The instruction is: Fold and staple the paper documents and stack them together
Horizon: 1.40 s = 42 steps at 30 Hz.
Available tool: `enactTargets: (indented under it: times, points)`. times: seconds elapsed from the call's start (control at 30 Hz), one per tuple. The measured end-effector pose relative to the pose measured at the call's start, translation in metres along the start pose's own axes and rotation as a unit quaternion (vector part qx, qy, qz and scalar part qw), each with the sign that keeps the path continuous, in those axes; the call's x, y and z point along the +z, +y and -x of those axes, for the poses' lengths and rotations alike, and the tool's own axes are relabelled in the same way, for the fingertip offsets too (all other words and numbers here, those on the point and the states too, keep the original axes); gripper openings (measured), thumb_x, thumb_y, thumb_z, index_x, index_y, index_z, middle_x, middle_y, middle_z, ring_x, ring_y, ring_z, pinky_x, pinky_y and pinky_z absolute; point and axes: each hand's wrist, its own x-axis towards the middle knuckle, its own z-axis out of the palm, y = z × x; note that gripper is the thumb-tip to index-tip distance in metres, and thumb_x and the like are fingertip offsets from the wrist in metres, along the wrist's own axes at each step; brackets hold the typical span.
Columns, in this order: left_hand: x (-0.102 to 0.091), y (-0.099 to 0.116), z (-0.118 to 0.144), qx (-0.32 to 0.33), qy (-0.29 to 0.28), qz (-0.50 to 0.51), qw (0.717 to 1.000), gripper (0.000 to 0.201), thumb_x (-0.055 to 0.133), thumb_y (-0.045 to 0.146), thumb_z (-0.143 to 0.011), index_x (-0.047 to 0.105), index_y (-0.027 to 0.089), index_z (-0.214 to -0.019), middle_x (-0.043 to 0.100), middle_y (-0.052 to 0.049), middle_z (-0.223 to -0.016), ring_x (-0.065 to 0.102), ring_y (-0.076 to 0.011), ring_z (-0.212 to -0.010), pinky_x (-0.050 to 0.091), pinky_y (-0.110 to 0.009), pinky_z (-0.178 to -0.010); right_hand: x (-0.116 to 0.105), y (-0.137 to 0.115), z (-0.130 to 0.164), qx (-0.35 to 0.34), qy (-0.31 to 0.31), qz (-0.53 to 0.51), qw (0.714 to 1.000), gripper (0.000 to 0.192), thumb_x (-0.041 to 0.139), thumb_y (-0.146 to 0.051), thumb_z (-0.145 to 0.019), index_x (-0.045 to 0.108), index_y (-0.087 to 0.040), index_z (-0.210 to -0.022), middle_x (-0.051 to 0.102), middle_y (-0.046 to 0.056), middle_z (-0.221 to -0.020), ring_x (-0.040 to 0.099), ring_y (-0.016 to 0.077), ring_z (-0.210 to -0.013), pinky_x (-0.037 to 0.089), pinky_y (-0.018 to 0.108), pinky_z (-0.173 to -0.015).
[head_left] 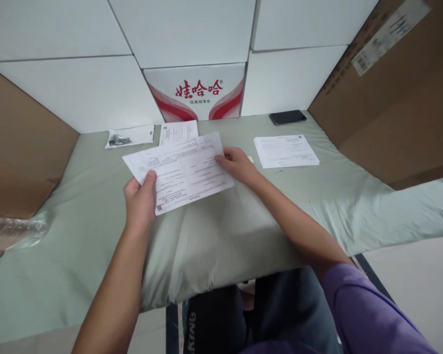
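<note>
A white printed sheet of paper (180, 169) is held just above the pale green cloth-covered table (214, 236). My left hand (140, 199) pinches its near left corner with the thumb on top. My right hand (238, 164) grips its right edge. The sheet lies tilted, its left end nearer to me. Another printed sheet (177, 131) lies on the cloth just behind it, partly hidden by it.
A stack of printed sheets (286, 150) lies to the right, a black phone (287, 117) behind it. A small plastic bag with dark parts (129, 136) sits at the back left. White boxes, one with red print (197, 93), and brown cardboard (391, 93) wall in the table.
</note>
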Motion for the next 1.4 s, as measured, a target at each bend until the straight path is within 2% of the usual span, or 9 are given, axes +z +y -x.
enactTargets:
  times: [0.2,0.4,0.53,0.67,0.83,0.97,1.1,1.23,1.4]
  points:
    - [0.025,-0.007,0.035,-0.127,-0.176,-0.111,0.97,0.042,0.071,0.055,-0.078,0.075,0.017,-0.094,0.077,-0.009,-0.082,0.075,-0.0323,-0.083,0.061,-0.042,-0.07,-0.05,0.027,0.074,0.091,0.063,-0.134,0.985,0.037,0.069,-0.054,-0.081,0.072,-0.021,-0.098,0.073,0.005,-0.085,0.068,0.0233,-0.081,0.054,0.036,-0.075]
    - [0.092,-0.015,0.082,-0.163,-0.314,-0.144,0.924,0.045,0.058,0.06,-0.088,0.073,0.018,-0.092,0.074,-0.009,-0.079,0.071,-0.0266,-0.074,0.058,-0.038,-0.065,-0.111,0.063,0.131,0.186,0.166,-0.171,0.953,0.033,0.078,-0.05,-0.072,0.068,-0.022,-0.086,0.072,0.003,-0.077,0.065,0.0194,-0.065,0.051,0.032,-0.063]
    - [0.155,-0.019,0.082,-0.064,-0.322,-0.177,0.928,0.034,0.052,0.046,-0.095,0.073,0.019,-0.09,0.077,-0.009,-0.088,0.072,-0.0266,-0.088,0.056,-0.037,-0.076,-0.158,0.082,0.131,0.189,0.231,-0.166,0.94,0.027,0.08,-0.042,-0.07,0.069,-0.021,-0.084,0.071,0.004,-0.078,0.063,0.0174,-0.065,0.049,0.029,-0.058]
    - [0.225,-0.021,0.07,0.005,-0.296,-0.227,0.928,0.034,0.047,0.035,-0.099,0.071,0.016,-0.083,0.076,-0.013,-0.092,0.071,-0.0266,-0.091,0.052,-0.037,-0.081,-0.202,0.1,0.118,0.197,0.214,-0.145,0.946,0.02,0.078,-0.032,-0.071,0.068,-0.018,-0.08,0.07,0.007,-0.078,0.057,0.0152,-0.061,0.041,0.027,-0.049]
    - [0.278,-0.031,0.07,0.048,-0.292,-0.231,0.927,0.028,0.051,0.03,-0.098,0.071,0.016,-0.087,0.076,-0.012,-0.088,0.07,-0.0232,-0.085,0.051,-0.034,-0.081,-0.231,0.124,0.097,0.175,0.387,-0.104,0.899,0.006,0.067,-0.022,-0.073,0.062,-0.018,-0.073,0.058,0.003,-0.063,0.042,0.0114,-0.05,0.029,0.026,-0.043]
    - [0.289,-0.043,0.074,-0.007,-0.265,-0.2,0.943,0.03,0.051,0.024,-0.097,0.067,0.013,-0.12,0.077,-0.013,-0.098,0.072,-0.02,-0.084,0.051,-0.031,-0.078,-0.235,0.143,0.078,0.198,0.457,-0.028,0.866,0.006,0.06,-0.023,-0.075,0.056,-0.02,-0.073,0.05,-0.001,-0.06,0.04,0.0125,-0.051,0.035,0.028,-0.048]
    - [0.286,-0.047,0.072,0.007,-0.288,-0.219,0.932,0.034,0.053,0.019,-0.094,0.066,0.01,-0.125,0.076,-0.015,-0.102,0.073,-0.0208,-0.091,0.051,-0.03,-0.082,-0.23,0.155,0.065,0.174,0.446,0.156,0.864,0.009,0.053,-0.025,-0.08,0.059,-0.019,-0.08,0.057,0.004,-0.071,0.051,0.0176,-0.066,0.048,0.035,-0.067]
    - [0.281,-0.044,0.072,0.051,-0.282,-0.309,0.907,0.035,0.053,0.016,-0.094,0.068,0.012,-0.125,0.075,-0.016,-0.112,0.07,-0.0234,-0.104,0.048,-0.033,-0.094,-0.221,0.158,0.064,0.133,0.407,0.279,0.859,0.022,0.046,-0.026,-0.084,0.064,-0.017,-0.092,0.069,0.012,-0.094,0.058,0.0225,-0.086,0.048,0.038,-0.084]
    - [0.276,-0.044,0.076,0.084,-0.301,-0.41,0.857,0.032,0.048,0.016,-0.096,0.071,0.013,-0.119,0.074,-0.018,-0.118,0.067,-0.0271,-0.112,0.045,-0.036,-0.097,-0.219,0.159,0.067,0.107,0.4,0.287,0.864,0.028,0.044,-0.026,-0.087,0.066,-0.015,-0.1,0.07,0.016,-0.104,0.06,0.0244,-0.096,0.046,0.038,-0.09]
